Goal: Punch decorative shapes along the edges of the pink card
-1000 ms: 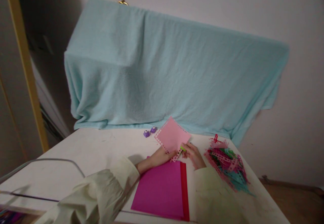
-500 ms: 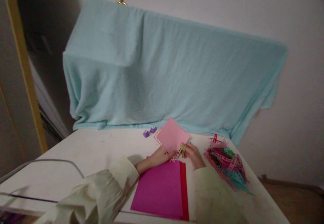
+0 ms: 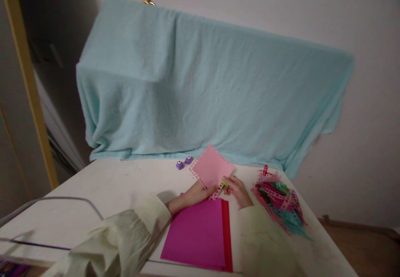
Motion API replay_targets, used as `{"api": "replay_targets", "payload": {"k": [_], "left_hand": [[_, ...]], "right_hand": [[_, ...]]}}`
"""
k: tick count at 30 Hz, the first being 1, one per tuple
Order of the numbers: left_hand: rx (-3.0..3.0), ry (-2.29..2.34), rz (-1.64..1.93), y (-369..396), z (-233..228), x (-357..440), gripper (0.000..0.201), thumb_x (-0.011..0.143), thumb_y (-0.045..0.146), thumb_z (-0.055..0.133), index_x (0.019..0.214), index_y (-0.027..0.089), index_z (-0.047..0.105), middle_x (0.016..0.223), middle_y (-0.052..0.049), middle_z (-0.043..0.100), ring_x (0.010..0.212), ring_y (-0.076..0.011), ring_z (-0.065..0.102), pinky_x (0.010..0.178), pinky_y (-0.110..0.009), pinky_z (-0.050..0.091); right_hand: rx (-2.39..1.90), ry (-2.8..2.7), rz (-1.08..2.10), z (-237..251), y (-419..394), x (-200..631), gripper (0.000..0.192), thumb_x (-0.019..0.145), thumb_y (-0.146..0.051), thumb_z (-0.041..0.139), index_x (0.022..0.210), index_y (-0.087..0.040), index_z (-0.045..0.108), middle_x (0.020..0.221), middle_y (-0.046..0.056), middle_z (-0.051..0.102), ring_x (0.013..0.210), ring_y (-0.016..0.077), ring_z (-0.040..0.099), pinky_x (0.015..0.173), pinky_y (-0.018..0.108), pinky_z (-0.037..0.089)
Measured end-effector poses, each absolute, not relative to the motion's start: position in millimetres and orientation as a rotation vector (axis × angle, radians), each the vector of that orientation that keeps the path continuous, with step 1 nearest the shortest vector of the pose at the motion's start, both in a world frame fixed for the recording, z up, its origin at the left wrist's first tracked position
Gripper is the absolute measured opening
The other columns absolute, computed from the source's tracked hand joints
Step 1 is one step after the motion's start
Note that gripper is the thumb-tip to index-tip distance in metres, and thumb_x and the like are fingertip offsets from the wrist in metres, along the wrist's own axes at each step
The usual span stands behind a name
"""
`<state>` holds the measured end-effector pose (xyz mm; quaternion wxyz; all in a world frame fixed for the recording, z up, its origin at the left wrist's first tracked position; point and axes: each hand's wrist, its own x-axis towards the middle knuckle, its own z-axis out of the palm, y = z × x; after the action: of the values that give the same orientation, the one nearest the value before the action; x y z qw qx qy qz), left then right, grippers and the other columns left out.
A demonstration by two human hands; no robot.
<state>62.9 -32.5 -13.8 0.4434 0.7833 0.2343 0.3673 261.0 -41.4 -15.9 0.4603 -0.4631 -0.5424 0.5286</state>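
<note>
While I watched from nearest outward, the stack of magenta and red paper sheets (image 3: 200,235) lay flat on the white desk (image 3: 118,185). Beyond it, my left hand (image 3: 200,191) pinched the pale pink square card with a punched lace border (image 3: 212,168), lifted at a tilt. My right hand (image 3: 239,189) closed on a small green punch (image 3: 225,183) at its lower edge, so edge-punching looked underway; next would need shifting the card along. No containers showed.

Pale wall (image 3: 281,6), blue-draped furniture (image 3: 200,85)
</note>
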Motion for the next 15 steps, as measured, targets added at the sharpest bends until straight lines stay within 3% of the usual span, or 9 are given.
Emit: {"api": "replay_targets", "payload": {"k": [9, 15], "left_hand": [[1.914, 0.622, 0.891, -32.2, -16.9, 64.1, 0.042, 0.093, 0.045, 0.042, 0.116, 0.015, 0.060, 0.114, -0.008, 0.065, 0.106, -0.0215, 0.057, 0.100, -0.033, 0.039], [1.919, 0.643, 0.905, -32.0, -18.4, 63.9, 0.044, 0.092, 0.046, 0.044, 0.121, 0.016, 0.058, 0.119, -0.008, 0.063, 0.107, -0.0217, 0.057, 0.102, -0.034, 0.038]], "right_hand": [[-1.138, -1.324, 1.322, -10.4, -43.5, 259.6, 0.035, 0.077, -0.051, 0.066, 0.077, -0.017, 0.060, 0.055, -0.001, 0.055, 0.048, 0.0118, 0.048, 0.047, 0.024, 0.033], [-1.141, -1.328, 1.323, -12.2, -42.2, 260.2, 0.035, 0.079, -0.051, 0.064, 0.079, -0.016, 0.059, 0.056, -0.002, 0.055, 0.048, 0.0115, 0.048, 0.047, 0.024, 0.033]]}}
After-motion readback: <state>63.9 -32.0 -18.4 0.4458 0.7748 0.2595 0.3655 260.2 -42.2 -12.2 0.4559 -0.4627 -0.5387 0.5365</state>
